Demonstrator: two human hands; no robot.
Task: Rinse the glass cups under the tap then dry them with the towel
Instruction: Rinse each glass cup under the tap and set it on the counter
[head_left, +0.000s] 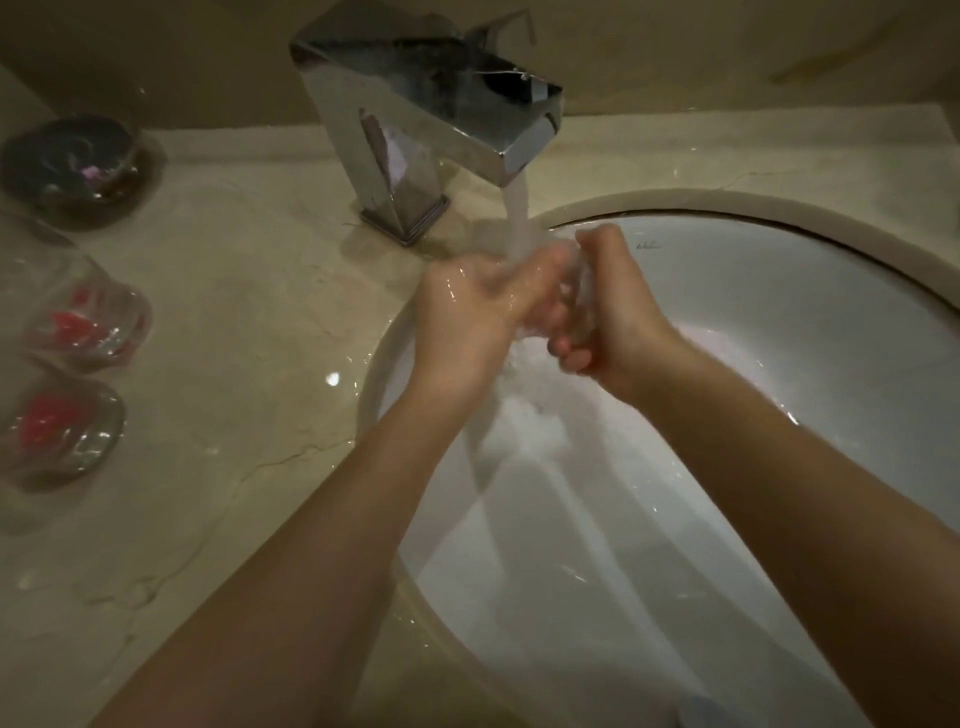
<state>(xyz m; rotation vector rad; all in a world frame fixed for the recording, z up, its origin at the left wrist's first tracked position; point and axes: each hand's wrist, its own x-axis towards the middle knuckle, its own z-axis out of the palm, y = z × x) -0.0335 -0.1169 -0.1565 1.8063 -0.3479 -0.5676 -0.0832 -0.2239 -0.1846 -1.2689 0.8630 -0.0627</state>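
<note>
Both my hands are over the white sink (779, 322) under the running stream from the chrome tap (431, 119). A clear glass cup (574, 283) sits between them, hard to make out through the water. My left hand (467, 306) grips it from the left, wet, with the thumb on top. My right hand (618, 312) curls round it from the right. Water splashes off the hands into the basin. Two more glass cups (83, 327) (57, 431) with red at the bottom stand on the counter at the far left. No towel is in view.
A dark bowl (72, 166) sits at the back left of the beige marble counter (249, 312). The counter is wet beside the sink rim. The tap's base stands just behind and left of the basin.
</note>
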